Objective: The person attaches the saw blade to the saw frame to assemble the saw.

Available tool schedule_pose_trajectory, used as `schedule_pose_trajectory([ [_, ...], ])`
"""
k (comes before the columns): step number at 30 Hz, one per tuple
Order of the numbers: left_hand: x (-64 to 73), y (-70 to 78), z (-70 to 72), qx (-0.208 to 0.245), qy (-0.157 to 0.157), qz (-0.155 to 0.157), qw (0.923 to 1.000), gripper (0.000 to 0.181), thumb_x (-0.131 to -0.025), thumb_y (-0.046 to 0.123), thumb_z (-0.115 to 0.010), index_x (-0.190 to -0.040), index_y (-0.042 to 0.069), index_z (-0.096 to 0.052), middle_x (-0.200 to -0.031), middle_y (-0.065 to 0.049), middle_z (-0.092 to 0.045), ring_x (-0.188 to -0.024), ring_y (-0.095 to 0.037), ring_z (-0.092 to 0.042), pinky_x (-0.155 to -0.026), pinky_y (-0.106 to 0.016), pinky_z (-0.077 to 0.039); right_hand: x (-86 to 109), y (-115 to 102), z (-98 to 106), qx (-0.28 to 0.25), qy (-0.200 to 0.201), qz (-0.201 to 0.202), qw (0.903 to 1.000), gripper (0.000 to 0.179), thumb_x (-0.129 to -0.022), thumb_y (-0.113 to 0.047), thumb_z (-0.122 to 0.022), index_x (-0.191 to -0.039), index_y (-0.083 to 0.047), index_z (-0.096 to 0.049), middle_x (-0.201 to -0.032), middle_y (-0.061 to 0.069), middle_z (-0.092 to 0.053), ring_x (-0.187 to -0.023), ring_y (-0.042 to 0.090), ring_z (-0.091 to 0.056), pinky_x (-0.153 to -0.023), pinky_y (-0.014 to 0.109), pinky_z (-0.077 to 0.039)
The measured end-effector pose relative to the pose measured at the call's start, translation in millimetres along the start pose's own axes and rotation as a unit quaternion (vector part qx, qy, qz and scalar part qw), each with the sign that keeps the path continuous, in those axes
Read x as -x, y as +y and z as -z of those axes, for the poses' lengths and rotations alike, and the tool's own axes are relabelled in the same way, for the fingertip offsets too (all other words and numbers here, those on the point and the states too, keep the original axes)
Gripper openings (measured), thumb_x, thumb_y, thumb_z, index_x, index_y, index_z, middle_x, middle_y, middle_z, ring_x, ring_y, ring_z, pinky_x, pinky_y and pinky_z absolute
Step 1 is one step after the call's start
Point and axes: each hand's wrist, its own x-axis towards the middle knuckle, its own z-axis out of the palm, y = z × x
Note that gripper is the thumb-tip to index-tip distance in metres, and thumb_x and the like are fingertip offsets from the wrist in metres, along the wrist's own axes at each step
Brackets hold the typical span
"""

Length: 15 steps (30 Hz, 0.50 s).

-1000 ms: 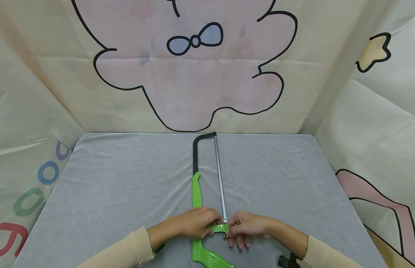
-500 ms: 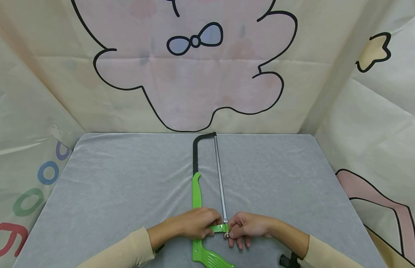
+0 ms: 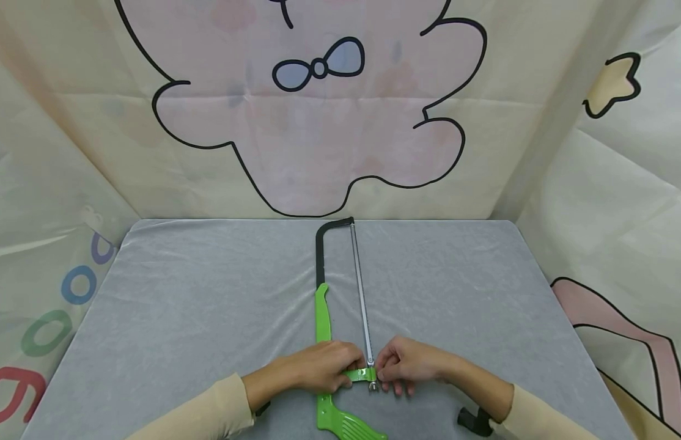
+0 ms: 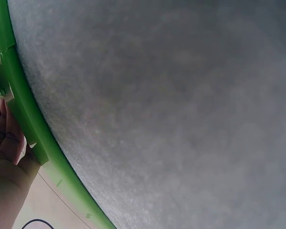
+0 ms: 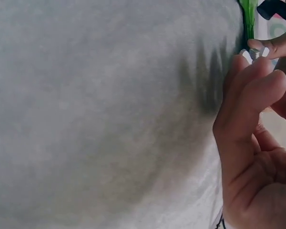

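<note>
A hacksaw lies flat on the table, its green frame (image 3: 323, 315) nearest me and its black bow at the far edge. The thin silver blade (image 3: 360, 275) runs along its right side. My left hand (image 3: 326, 365) grips the green frame where the short green arm (image 3: 361, 374) branches off; the frame also crosses the left wrist view. A metal wing nut (image 3: 373, 386) sits at the arm's end. My right hand (image 3: 409, 360) has bent fingers and thumb close beside that end. In the right wrist view its fingers reach the wing nut (image 5: 255, 53); whether they pinch anything is unclear.
Grey cloth covers the table (image 3: 456, 275). Printed fabric walls (image 3: 318, 153) stand at the back and sides. The hacksaw's green handle (image 3: 346, 421) points toward the near edge. A black mount (image 3: 475, 421) is at my right wrist.
My right hand has shifted slightly up and its thumb has come away from the wing nut, which shows more fully now. The left hand and the hacksaw stay put.
</note>
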Motion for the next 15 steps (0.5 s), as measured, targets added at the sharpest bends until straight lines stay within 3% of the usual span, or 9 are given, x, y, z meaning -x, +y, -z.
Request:
schedule_pose_trajectory([
  [8, 0.3, 0.6, 0.9, 0.011, -0.001, -0.004, 0.9999, 0.026, -0.079, 0.010, -0.081, -0.098, 0.017, -0.064, -0.081, 0.012, -0.053, -0.076, 0.002, -0.048, -0.068, -0.013, -0.040, 4.1, -8.0, -11.7, 0.063, 0.057, 0.015, 0.9963, 0.032, -0.091, -0.019, -0.068, -0.067, 0.002, -0.070, -0.056, 0.015, -0.064, -0.040, 0.008, -0.051, -0.036, 0.021, -0.039],
  [15, 0.4, 0.4, 1.5, 0.015, -0.003, -0.007, 0.9999, 0.026, -0.079, 0.009, -0.081, -0.097, 0.017, -0.064, -0.081, 0.011, -0.053, -0.075, 0.002, -0.047, -0.067, -0.014, -0.040, 4.1, -11.5, -23.0, 0.146, 0.108, 0.045, 0.9823, 0.053, -0.085, -0.029, -0.076, -0.045, -0.005, -0.050, -0.038, -0.010, -0.044, -0.032, -0.002, -0.037, -0.036, 0.016, -0.028],
])
